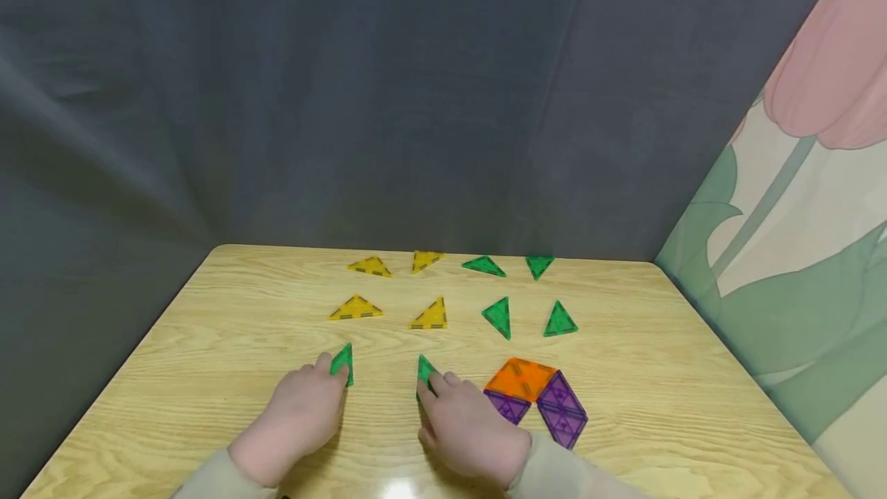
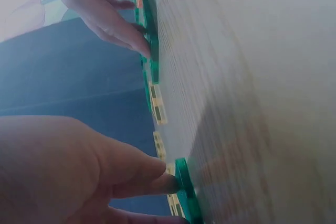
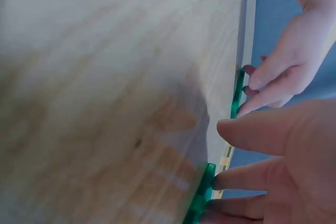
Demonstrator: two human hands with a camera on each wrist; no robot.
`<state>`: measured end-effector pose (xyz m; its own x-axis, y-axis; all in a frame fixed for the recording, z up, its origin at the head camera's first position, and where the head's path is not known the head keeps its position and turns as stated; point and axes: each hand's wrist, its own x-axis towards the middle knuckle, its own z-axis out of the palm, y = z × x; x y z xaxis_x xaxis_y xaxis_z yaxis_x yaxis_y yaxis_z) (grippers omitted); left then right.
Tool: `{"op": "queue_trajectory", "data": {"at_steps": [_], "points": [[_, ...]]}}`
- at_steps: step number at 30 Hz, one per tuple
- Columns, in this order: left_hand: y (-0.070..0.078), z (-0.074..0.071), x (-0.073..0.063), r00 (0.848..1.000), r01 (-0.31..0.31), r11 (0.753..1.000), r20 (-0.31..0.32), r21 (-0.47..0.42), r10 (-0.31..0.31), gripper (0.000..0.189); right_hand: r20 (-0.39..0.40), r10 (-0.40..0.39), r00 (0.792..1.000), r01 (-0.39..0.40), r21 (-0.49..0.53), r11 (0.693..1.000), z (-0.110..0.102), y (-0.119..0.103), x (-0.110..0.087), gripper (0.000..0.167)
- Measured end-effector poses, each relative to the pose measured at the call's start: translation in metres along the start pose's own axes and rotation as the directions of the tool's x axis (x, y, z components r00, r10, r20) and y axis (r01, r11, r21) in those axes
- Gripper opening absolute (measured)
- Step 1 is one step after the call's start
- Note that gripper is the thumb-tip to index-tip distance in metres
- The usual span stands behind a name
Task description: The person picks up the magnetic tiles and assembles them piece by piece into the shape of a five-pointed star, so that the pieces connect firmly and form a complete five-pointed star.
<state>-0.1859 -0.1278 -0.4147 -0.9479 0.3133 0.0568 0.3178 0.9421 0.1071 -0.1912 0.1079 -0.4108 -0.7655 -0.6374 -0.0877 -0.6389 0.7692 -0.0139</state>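
Flat on the table, a green triangle tile (image 1: pixel 344 358) lies under the fingertips of my left hand (image 1: pixel 301 410). The left wrist view shows those fingers fairly straight against the tile (image 2: pixel 184 178). To its right, a second green triangle tile (image 1: pixel 425 368) is touched by my right hand (image 1: pixel 471 430). In the right wrist view, extended fingers rest on this tile (image 3: pixel 202 195) while the thumb stays apart from it. The two tiles are separate, with a strip of wood between them. Each hand partly covers its tile in the head view.
Right of my right hand, an orange tile group (image 1: pixel 523 380) adjoins purple tiles (image 1: pixel 563 410). Several yellow triangles (image 1: pixel 356 307) and several green triangles (image 1: pixel 499 316) are spread farther back on the wooden table (image 1: pixel 637 376). A dark curtain (image 1: pixel 416 98) hangs behind.
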Motion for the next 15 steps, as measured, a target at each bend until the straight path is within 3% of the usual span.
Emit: {"op": "queue_trajectory", "data": {"at_steps": [4,7,11,13,15], "points": [[0.000,0.000,-0.001,0.999,-0.050,0.999,-0.001,0.014,0.050,0.031,0.038,-0.041,0.998,0.038,0.076,0.996,0.000,0.000,-0.005,0.062],[-0.007,-0.002,-0.003,0.993,-0.108,0.991,0.031,-0.080,0.111,0.028,0.040,-0.141,0.989,0.134,0.148,0.980,-0.001,0.007,-0.009,0.060],[-0.026,-0.006,-0.003,0.976,-0.143,0.949,0.117,-0.282,0.182,0.029,0.040,-0.256,0.966,0.239,0.250,0.938,-0.002,0.022,-0.010,0.055],[-0.036,-0.008,-0.004,0.967,-0.163,0.930,0.136,-0.328,0.217,0.030,0.048,-0.288,0.956,0.261,0.296,0.919,-0.002,0.029,-0.009,0.052],[-0.043,-0.008,-0.005,0.963,-0.193,0.927,0.117,-0.321,0.241,0.030,0.047,-0.308,0.950,0.276,0.331,0.902,-0.003,0.033,-0.009,0.049]]}}
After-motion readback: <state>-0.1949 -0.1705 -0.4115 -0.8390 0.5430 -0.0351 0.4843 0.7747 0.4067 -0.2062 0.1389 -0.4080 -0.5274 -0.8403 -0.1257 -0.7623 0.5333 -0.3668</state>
